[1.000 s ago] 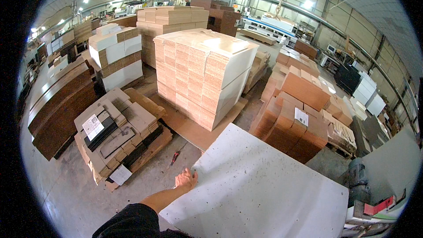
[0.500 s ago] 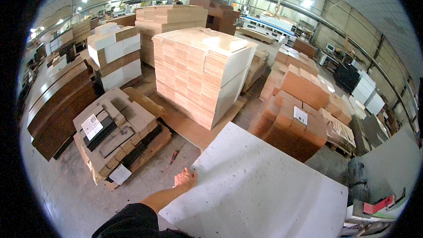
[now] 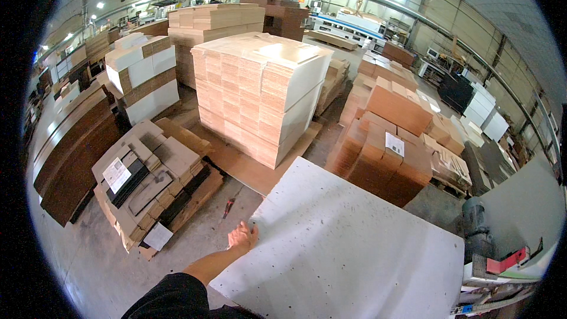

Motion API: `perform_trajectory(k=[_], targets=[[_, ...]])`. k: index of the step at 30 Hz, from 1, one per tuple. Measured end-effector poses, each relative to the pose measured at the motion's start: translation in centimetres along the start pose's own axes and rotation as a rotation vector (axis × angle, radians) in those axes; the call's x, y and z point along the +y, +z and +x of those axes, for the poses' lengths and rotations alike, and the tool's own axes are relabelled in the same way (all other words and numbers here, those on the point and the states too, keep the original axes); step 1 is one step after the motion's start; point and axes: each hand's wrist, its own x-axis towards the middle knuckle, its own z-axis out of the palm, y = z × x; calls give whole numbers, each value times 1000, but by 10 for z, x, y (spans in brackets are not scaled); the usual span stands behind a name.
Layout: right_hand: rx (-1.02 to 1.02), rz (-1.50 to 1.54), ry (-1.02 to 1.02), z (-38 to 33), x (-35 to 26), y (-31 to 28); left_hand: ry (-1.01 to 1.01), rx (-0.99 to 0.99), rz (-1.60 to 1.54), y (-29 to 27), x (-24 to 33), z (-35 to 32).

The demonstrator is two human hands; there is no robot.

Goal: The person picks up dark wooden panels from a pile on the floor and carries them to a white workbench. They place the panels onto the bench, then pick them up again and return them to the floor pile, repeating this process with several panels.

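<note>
A large white board (image 3: 354,248), speckled with small dark marks, fills the lower middle of the view. At its left edge is my left hand (image 3: 242,237), fingers curled in and closed on the rim; part of the grip is hidden by the hand itself. The forearm comes up from the lower left in a black sleeve. My right hand does not show. On the floor just beyond the left hand lies a small red and black hand tool (image 3: 228,208).
Ahead stands a tall stack of pale wood boards (image 3: 254,100). Left of the white board is a low pile of grey-brown panels (image 3: 147,177) with papers on it. Brown stacks (image 3: 384,159) rise to the right. A grey motor (image 3: 475,218) sits by the board's right edge.
The whole scene has shifted slightly left in the view as my head turned. My left hand stays at the same edge of the white board.
</note>
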Motion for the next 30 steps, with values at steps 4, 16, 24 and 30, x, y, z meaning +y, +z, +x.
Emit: perform_trajectory(k=[4, 16, 24, 30], targets=[[8, 0, -4, 0, 4, 8, 18, 30, 12, 2, -2, 0], [-32, 30, 28, -1, -3, -6, -13, 10, -14, -1, 0, 1], [-36, 22, 63, 3, -5, -8, -38, 6, 9, -3, 3, 0], [6, 35, -9, 8, -13, -14, -31, 65, 27, 10, -1, 3]])
